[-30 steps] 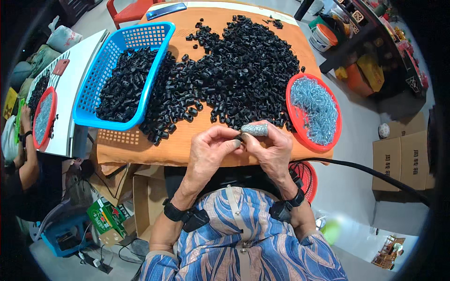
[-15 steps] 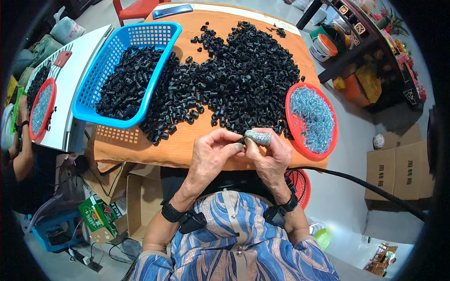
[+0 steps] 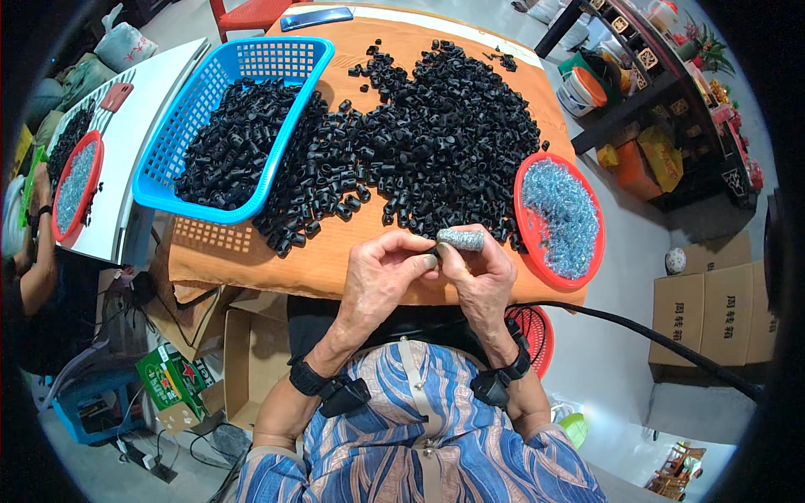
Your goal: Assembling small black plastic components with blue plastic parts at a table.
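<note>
Across the middle of the view spreads an orange table (image 3: 327,267), its near edge running just in front of the person. Off beyond its left edge stands a white side table (image 3: 163,105), where another person's hand (image 3: 40,189) is near a red dish (image 3: 60,220) on the near part of that surface.

From the centre of the orange table toward its far edge lies a broad heap of short black hollow parts (image 3: 457,126), thinning out toward the near-left corner. Along the left edge sits a blue lattice basket (image 3: 197,205), filled partway with similar black parts. Close to the near-right corner is a red plastic dish (image 3: 523,230), holding a mass of small, clear, shiny pieces (image 3: 566,201).

Over the near edge, between basket and dish, the two hands meet at the fingertips. The left hand (image 3: 377,281) has thumb and index finger clamped on a small black piece (image 3: 433,250), mostly hidden by the fingers. On the right hand (image 3: 478,281), the thumb is bent in close beside an index finger covered by a grey wrap (image 3: 465,241); both tips are right at the piece, but I cannot tell whether they grip it. Near the far-left corner lies a flat blue case (image 3: 317,18).
</note>
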The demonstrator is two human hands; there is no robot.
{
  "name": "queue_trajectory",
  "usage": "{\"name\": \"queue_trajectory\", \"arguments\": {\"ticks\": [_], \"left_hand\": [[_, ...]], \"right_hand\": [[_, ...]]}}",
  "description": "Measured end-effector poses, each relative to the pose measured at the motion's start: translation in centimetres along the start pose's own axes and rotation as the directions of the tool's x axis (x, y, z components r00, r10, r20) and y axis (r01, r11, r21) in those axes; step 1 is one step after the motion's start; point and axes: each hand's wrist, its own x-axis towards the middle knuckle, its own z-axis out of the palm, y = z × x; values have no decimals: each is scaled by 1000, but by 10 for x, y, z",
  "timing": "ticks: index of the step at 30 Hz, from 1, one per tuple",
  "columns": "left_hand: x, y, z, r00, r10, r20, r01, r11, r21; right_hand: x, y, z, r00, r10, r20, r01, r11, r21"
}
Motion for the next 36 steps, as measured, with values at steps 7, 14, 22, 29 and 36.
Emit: {"name": "queue_trajectory", "arguments": {"ticks": [7,14,22,29,36], "left_hand": [[2,3,-1,1000,3,11,-2,999,-33],[3,-2,-5,1000,-1,-9,0,995,-104],[2,-3,-10,998,-50,-37,37,959,-280],[6,-2,-9,997,-71,-11,65,957,-282],[1,3,-11,996,-71,-45,56,960,-275]], "right_hand": [[2,-2,1,981,185,56,-193,941,277],[6,-6,5,984,171,56,-180,940,288],[14,-10,-3,930,-296,216,329,935,-131],[14,0,5,902,-387,191,421,886,-196],[15,2,10,865,-472,170,500,840,-210]]}}
